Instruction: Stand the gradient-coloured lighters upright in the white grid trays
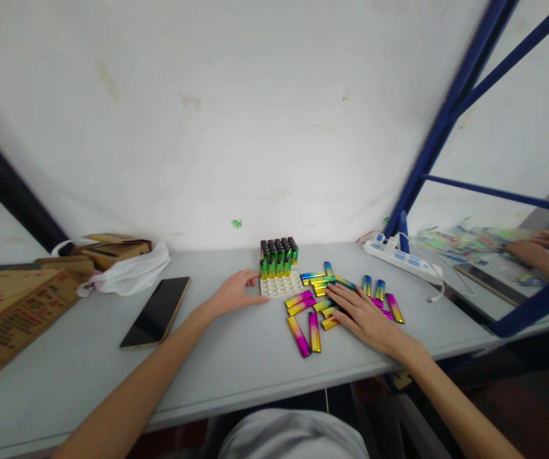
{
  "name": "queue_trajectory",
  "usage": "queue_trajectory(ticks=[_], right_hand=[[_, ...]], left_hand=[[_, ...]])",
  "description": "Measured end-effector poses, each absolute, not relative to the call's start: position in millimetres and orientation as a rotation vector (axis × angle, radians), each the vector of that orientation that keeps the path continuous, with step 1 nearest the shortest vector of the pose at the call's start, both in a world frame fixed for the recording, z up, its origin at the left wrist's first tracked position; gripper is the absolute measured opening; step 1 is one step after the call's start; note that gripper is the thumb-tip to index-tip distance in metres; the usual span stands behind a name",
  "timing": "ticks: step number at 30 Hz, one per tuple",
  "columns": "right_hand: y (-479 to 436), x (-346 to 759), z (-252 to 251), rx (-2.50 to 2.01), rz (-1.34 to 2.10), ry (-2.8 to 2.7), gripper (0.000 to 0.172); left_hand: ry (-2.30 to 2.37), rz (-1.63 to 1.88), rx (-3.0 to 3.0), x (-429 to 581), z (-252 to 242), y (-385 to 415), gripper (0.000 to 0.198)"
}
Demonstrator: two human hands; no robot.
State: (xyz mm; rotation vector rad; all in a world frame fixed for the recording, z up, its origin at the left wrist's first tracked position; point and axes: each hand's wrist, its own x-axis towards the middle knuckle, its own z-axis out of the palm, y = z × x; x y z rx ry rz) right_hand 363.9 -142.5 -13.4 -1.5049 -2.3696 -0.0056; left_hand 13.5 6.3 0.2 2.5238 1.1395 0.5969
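Glossy metallic-looking casings (315, 331), matt cardboard box (23, 312)

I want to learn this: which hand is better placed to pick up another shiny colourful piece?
Probably the right grip: it lies over the shiny, elongated, multicoloured metallic pieces, while the left grip is at the left edge of the white, rectangular tray, farther from them.

Left hand (236, 292) at white tray (278, 289); right hand (361, 313) over loose shiny casings (315, 331).
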Motion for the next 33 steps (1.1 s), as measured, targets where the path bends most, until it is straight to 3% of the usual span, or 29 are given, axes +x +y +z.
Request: queue_trajectory(ticks=[14,26,33], right_hand=[[-54,373,17,-1.419,0.052,-2.377,0.023],[-26,354,36,-1.028,0.792,-1.286,0.038],[-12,293,45,-0.777,1.184,-1.214,0.042]], left_hand=[[1.15,0.616,2.498,12,-2,7,0.064],[1.14,0.597,2.51,12,-2,7,0.063],[1.146,0.606,2.502,11,-2,7,0.063]])
